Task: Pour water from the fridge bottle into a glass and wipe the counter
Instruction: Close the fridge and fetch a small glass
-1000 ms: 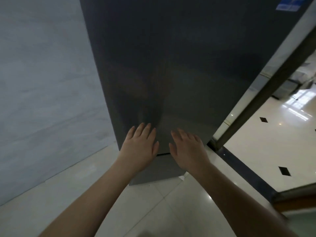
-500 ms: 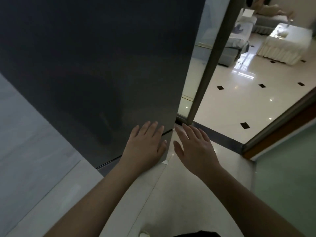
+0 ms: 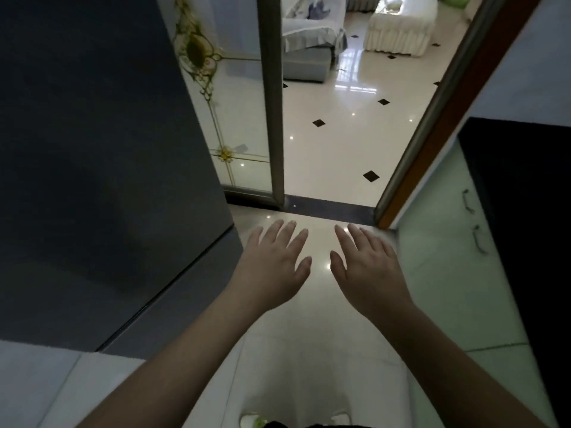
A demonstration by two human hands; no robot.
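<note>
Since the earlier frame, both hands have been drawn off the fridge (image 3: pixel 102 168), now standing closed at the left. The left hand (image 3: pixel 275 267) and right hand (image 3: pixel 367 270) are held flat, fingers spread, nothing grasped, over the floor (image 3: pixel 309 350). No legible writing is observed. The dark counter (image 3: pixel 522 193) is noted at right.

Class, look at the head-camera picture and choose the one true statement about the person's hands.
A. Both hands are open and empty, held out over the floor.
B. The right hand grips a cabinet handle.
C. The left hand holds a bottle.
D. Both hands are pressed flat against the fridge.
A: the left hand and right hand are spread open, holding nothing, above the pale floor, clear of the fridge.
</note>
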